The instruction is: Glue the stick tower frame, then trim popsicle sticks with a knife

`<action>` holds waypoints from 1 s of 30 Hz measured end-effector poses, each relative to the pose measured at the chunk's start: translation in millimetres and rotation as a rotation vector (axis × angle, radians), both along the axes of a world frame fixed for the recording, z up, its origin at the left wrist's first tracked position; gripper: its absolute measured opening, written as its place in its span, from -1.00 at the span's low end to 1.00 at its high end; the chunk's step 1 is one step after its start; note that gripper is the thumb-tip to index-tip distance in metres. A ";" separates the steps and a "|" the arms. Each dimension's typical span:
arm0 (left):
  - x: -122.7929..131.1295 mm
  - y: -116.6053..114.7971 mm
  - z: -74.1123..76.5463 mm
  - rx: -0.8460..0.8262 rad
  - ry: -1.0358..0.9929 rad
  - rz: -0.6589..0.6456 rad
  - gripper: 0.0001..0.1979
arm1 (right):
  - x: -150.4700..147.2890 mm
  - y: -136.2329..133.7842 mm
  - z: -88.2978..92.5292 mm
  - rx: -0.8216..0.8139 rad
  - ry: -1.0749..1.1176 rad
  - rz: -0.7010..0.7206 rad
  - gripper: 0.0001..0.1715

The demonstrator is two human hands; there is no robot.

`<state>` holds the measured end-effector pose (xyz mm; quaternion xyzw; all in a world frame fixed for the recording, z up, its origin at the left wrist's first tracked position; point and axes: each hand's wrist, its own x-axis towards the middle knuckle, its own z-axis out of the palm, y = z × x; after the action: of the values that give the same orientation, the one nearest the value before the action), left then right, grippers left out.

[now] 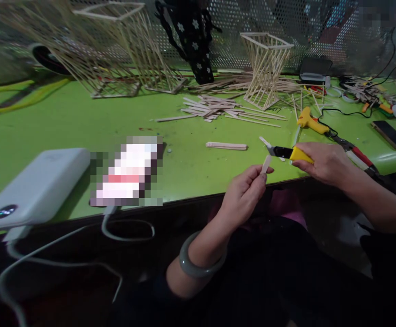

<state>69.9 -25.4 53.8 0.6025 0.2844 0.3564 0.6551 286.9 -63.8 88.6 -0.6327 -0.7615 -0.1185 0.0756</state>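
My left hand (243,193) pinches a short flat wooden craft stick (266,164) near the front edge of the table. In my right hand (322,161) is a utility knife (302,155) with a yellow handle and a black front part. Its blade end is close above the stick's tip; whether they touch I cannot tell. Another short piece of stick (264,141) shows just past the blade. Left of the knife, a small stack of craft sticks (227,146) lies on the green table (184,170).
Loose sticks (214,107) and woven stick frames (268,68) stand farther back. A yellow glue gun (312,121), pliers (356,156) and a dark phone (391,134) lie to the right. At left are a white power bank (44,181), a lit phone (129,170) and a cable (64,262) hanging over the edge.
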 end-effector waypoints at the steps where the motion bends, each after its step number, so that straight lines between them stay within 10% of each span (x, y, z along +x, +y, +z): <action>1: -1.1 -0.8 0.2 -0.004 -0.011 -0.016 -0.78 | 4.6 1.3 -0.3 -0.011 0.033 -0.012 -0.41; 11: 6.6 0.6 2.8 -0.066 -0.036 -0.063 -0.75 | -22.1 9.8 15.1 -0.119 0.935 -0.005 -0.52; 19: 3.6 1.0 1.0 0.173 0.137 -0.062 -0.79 | -46.1 21.5 13.8 -0.171 0.903 0.129 -0.80; 30: -0.8 -1.7 7.8 0.074 0.161 -0.176 -0.75 | -25.3 24.7 14.8 -0.123 1.156 0.048 -0.71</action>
<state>69.0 -27.1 61.6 0.6753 0.2687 0.2584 0.6364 261.6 -39.1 103.4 -0.5804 -0.6164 0.2924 0.4447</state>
